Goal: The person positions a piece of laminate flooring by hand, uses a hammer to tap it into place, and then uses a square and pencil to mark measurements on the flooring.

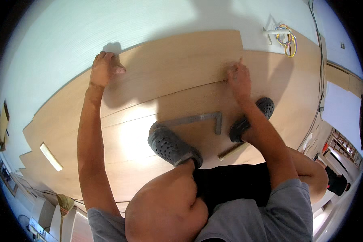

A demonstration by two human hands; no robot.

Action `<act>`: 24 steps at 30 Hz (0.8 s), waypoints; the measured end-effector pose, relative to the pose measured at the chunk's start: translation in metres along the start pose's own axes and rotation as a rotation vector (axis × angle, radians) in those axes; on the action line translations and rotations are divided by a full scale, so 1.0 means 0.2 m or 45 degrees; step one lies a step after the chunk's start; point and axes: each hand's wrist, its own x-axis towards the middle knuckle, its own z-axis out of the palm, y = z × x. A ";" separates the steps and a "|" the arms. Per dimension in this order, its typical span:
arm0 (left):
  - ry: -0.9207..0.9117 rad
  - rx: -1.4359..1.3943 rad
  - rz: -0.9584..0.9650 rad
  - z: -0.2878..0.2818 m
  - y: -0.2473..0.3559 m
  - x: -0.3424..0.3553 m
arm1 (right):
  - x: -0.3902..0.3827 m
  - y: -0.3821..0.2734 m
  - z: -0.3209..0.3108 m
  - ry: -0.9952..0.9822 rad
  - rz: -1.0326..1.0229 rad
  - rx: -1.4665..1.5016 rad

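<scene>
A wide light-wood floor plank [177, 54] lies at the far edge of the laid wooden flooring, with a thin dark seam along its near side. My left hand [103, 68] is closed on the plank's far edge, fingers over that edge and thumb on top. Toward the plank's right end, my right hand [240, 80] rests near the seam. Its fingers are slightly blurred, with the index finger stretched out. A metal carpenter's square [193, 118] lies flat on the boards between my dark clogs [169, 145].
Pale foam-like underlay [60, 60] spreads beyond the planks. Coloured wires [287, 38] rise at the far right, and dark cables [320, 80] run along the right side. A short pale strip [50, 156] lies left; a broom [63, 203] stands lower left. Another person [338, 181] is at right.
</scene>
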 end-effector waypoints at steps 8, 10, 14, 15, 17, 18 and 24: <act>0.278 -0.062 -0.018 -0.20 0.18 -0.11 | 0.58 0.31 -0.08 0.005 0.676 0.683; 0.308 -0.027 -0.031 -0.27 0.23 -0.13 | 0.65 0.36 -0.11 -0.118 0.817 1.029; 0.235 -0.016 -0.072 -0.39 0.28 -0.14 | 0.82 0.50 -0.27 -0.431 0.729 1.456; 0.268 -0.034 -0.027 -0.42 0.28 -0.15 | 0.89 0.50 -0.31 -0.457 0.706 1.469; 0.221 -0.095 0.022 -0.54 0.23 -0.14 | 1.05 0.46 -0.39 -0.487 0.580 1.535; 0.110 -0.143 -0.115 -0.60 0.21 -0.12 | 1.15 0.41 -0.44 -0.494 0.574 1.551; -0.147 -0.416 -0.472 -1.02 0.22 -0.06 | 1.58 0.08 -1.17 -0.527 0.433 1.193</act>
